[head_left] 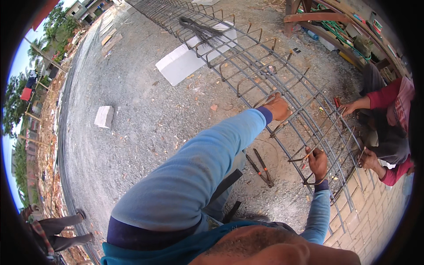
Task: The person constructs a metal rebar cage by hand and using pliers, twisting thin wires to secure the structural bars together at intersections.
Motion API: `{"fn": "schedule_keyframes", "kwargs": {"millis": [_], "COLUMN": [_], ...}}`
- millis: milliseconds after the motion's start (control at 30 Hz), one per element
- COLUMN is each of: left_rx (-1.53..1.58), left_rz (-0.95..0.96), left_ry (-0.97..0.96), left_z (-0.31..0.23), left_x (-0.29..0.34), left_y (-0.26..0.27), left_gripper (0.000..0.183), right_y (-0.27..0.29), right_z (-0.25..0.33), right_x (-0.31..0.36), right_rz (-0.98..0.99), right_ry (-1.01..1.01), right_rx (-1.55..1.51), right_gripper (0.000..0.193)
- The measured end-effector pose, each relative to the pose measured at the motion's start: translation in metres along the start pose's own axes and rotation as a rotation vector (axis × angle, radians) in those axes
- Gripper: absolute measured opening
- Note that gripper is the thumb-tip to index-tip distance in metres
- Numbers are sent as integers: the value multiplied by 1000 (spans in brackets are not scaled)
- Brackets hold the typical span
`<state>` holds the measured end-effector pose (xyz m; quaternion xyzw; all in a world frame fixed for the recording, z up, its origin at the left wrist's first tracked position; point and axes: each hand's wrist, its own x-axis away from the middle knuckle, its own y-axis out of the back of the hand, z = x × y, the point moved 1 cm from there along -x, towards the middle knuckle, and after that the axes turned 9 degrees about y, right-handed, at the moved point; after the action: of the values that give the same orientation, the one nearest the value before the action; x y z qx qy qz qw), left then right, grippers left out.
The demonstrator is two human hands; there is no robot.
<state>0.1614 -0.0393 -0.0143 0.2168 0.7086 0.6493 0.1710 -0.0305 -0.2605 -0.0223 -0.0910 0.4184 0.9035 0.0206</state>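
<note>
Reaching over to the steel rebar cage [298, 104], stretching from the upper left down to the block paving [367, 207] at lower right. Curling the left hand [278, 107] narrowly at the near-side bars; cannot tell whether clasping steel, with fingertips hidden. Bending the right hand [317, 163] half-closed against a loop nearer the paved end; cannot tell how firmly. Facing a co-worker's hands [349, 108] along the far side. Looks heavy and stiff lengthwise, yet likely to rack or twist at the crossings. Seems rough rather than slippery, and hardly fragile. Best taken by the long bars close to a crossing, not by one thin loop, and clear of the protruding bar ends [352, 208].
</note>
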Motion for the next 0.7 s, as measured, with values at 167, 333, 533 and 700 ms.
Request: {"fn": "schedule_keyframes", "kwargs": {"millis": [167, 333, 533, 700], "left_rx": [198, 251, 222, 237], "left_rz": [269, 239, 374, 383], "left_ry": [52, 12, -3, -2], "left_z": [10, 8, 25, 43], "left_x": [-3, -6, 12, 16], "left_y": [8, 11, -1, -3], "left_gripper": [55, 55, 52, 49], "right_y": [1, 10, -4, -22], "right_z": [7, 3, 7, -9], "right_x": [5, 7, 13, 14], "right_rz": [-42, -105, -19, 112], "right_ry": [124, 126, 75, -75], "right_rx": [137, 140, 91, -208], "right_gripper": [46, 40, 39, 39]}}
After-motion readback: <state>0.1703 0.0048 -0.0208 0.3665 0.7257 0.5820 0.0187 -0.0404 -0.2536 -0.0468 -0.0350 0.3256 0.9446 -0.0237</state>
